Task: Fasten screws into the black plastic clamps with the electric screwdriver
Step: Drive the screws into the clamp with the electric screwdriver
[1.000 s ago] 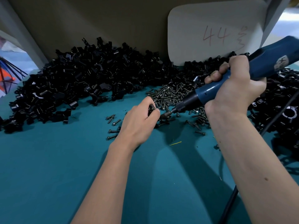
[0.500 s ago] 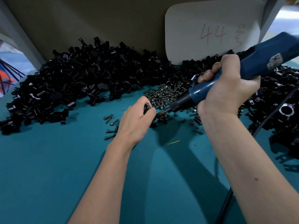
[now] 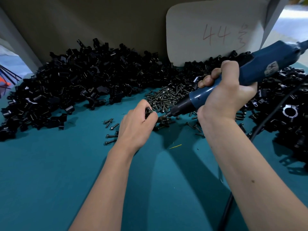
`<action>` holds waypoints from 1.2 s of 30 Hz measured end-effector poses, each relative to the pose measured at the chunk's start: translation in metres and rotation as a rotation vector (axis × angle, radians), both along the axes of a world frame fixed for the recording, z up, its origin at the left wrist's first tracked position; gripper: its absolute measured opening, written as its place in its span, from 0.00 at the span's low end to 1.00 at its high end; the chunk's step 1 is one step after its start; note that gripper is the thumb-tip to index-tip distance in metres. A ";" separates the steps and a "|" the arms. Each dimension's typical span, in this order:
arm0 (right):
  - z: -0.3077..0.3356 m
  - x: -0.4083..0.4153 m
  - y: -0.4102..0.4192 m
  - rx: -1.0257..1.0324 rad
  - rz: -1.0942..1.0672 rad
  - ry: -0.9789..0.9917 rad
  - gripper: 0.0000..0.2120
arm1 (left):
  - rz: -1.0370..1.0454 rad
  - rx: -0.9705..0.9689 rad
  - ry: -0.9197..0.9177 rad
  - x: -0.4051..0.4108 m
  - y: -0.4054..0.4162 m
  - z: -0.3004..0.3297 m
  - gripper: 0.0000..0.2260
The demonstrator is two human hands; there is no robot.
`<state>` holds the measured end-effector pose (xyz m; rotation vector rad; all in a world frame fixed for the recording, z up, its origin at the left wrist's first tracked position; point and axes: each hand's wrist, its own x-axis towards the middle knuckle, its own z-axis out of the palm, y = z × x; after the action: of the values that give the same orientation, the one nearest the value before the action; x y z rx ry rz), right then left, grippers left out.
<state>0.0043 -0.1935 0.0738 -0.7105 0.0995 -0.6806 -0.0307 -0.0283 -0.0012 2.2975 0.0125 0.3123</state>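
One clamp (image 3: 148, 111) in work: left hand (image 3: 138, 125) pinches it just above the teal counter (image 3: 50, 172), fingers curled round it, so only a sliver of black plastic shows at thumb and forefinger. Right hand (image 3: 226, 95) has a full closed grip round the blue electric screwdriver (image 3: 216, 90), which slants down-left with the bit tip (image 3: 162, 117) right at the clamp. Looks like a screw is being driven or seated, but the screw itself is hidden behind the left fingers, so can't tell its depth. Progress overall: early, by my read. Big heap of black clamps (image 3: 80, 80) along the back wall, loose screw pile (image 3: 166, 97) beside the tool nose, a few stray screws (image 3: 111, 125) left of the left hand. Second clamp heap (image 3: 286, 104) sits on the right; can't tell whether those carry screws, too dark and small. So no reliable count of finished pieces. Screwdriver cord (image 3: 228, 209) runs off bottom edge, tool's rear end is cut off at the right edge. White card (image 3: 215, 30) reads "44" plus a scrawl I can't decipher.
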 end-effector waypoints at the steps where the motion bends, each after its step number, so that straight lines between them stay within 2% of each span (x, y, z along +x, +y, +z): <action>1: -0.001 0.000 0.000 0.008 0.001 0.006 0.15 | 0.003 0.002 -0.002 0.000 -0.001 0.000 0.07; 28: -0.015 0.008 -0.003 0.121 -0.003 0.086 0.11 | 0.069 0.110 -0.055 -0.001 -0.002 -0.006 0.09; 36: -0.023 0.010 -0.002 0.167 -0.005 0.168 0.11 | 0.128 0.207 -0.089 -0.003 -0.002 -0.008 0.10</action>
<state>0.0142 -0.1951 0.0512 -0.6062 0.3094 -0.6088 -0.0335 -0.0301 -0.0096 2.4902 0.0855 0.5026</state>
